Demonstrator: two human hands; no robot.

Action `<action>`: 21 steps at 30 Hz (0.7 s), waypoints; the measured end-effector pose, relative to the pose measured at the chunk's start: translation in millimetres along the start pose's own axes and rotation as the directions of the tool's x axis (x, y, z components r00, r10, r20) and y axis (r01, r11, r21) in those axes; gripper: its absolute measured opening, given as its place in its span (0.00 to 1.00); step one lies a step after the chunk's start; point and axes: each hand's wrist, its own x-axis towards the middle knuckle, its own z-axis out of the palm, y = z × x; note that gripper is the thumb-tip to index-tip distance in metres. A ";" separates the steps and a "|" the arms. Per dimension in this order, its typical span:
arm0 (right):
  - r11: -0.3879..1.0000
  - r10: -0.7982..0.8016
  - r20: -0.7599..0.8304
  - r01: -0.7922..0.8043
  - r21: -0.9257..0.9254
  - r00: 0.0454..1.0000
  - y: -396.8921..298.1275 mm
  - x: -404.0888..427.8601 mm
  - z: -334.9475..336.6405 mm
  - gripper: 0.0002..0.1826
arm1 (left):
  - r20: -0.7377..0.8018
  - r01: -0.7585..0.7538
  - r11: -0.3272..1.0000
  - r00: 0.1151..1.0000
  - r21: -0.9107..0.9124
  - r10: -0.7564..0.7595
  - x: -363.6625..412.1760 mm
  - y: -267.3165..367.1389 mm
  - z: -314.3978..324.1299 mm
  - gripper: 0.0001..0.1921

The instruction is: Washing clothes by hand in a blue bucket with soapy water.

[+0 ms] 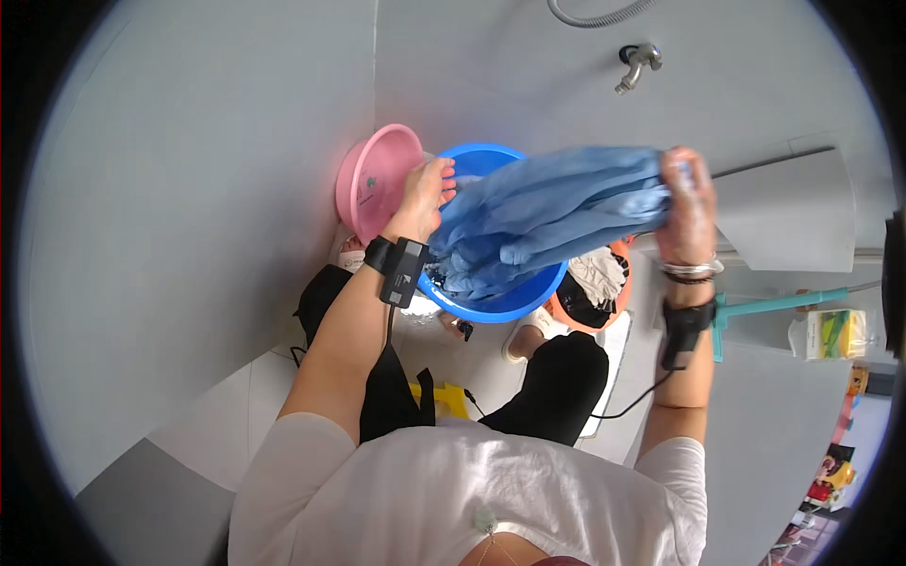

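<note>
A wet blue cloth garment [559, 201] is stretched up and to the right out of a blue plastic basin [524, 308]. My right hand [686, 198] grips its upper end, with wet-looking, slightly blurred fingers. The garment's lower end lies bunched in the basin, where a little dark water shows at the left. My left hand [428, 191] is over the basin's left rim, its fingers loosely curled and nothing visible in them. The heel of that hand is close beside the cloth; whether they touch is hard to tell.
A pink basin [389, 177] leans at the left by the grey wall. Right of the blue basin, an orange tub [601, 325] holds dark and cream cloth. A metal tap [637, 67] juts from the wall ahead. Under me is a yellow stool [449, 400]. Cables hang from both wrist devices.
</note>
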 end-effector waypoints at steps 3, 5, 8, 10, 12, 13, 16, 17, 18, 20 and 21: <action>0.985 -0.156 -0.027 0.154 -0.079 0.987 -56.9 15.9 -4.3 0.08 | -0.005 -0.028 0.999 1.000 -0.025 0.028 3.8 2.5 -5.4 0.15; 0.967 -0.236 -0.054 0.230 -0.107 0.970 -87.8 23.9 -3.4 0.11 | -0.007 -0.050 0.998 0.999 -0.045 0.050 3.1 8.7 -9.6 0.14; 0.833 -0.442 0.040 0.427 -0.351 0.896 -108.4 27.7 -15.3 0.14 | 0.045 -0.054 0.994 0.997 -0.095 0.059 3.8 16.5 2.3 0.14; 0.852 -0.412 -0.061 0.361 -0.380 0.909 -102.8 29.3 8.8 0.15 | 0.039 -0.059 0.992 0.997 -0.112 0.064 4.8 19.3 -2.3 0.13; 0.736 -0.401 0.036 0.345 -0.582 0.916 -53.8 32.3 20.4 0.17 | -0.007 -0.082 0.989 0.997 -0.125 0.082 0.0 25.8 -17.9 0.13; 0.848 -0.228 -0.018 0.190 -0.494 0.973 -22.8 30.6 23.3 0.16 | -0.010 -0.066 0.990 0.998 -0.121 0.065 -1.7 28.6 -15.8 0.13; 0.834 0.121 0.122 -0.034 -0.551 0.985 96.7 18.0 18.6 0.11 | -0.003 -0.036 0.993 0.999 -0.115 0.036 -6.2 33.2 -7.1 0.13; 0.839 0.272 0.127 -0.170 -0.517 0.954 133.0 7.7 26.6 0.15 | 0.003 -0.026 0.993 1.000 -0.113 0.027 -6.2 32.3 -8.4 0.12; 0.812 0.304 0.065 -0.222 -0.540 0.950 195.3 0.5 14.0 0.21 | 0.007 -0.021 0.993 1.000 -0.114 0.022 -5.3 31.2 -1.5 0.12; 0.802 0.346 0.048 -0.269 -0.533 0.937 272.6 -17.7 15.0 0.28 | 0.031 -0.002 0.991 1.000 -0.135 0.007 -8.9 32.2 -1.1 0.12; 0.707 0.347 0.107 -0.185 -0.683 0.932 280.9 -25.5 25.7 0.31 | 0.017 0.024 0.988 1.000 -0.151 -0.022 -9.7 32.7 -2.9 0.12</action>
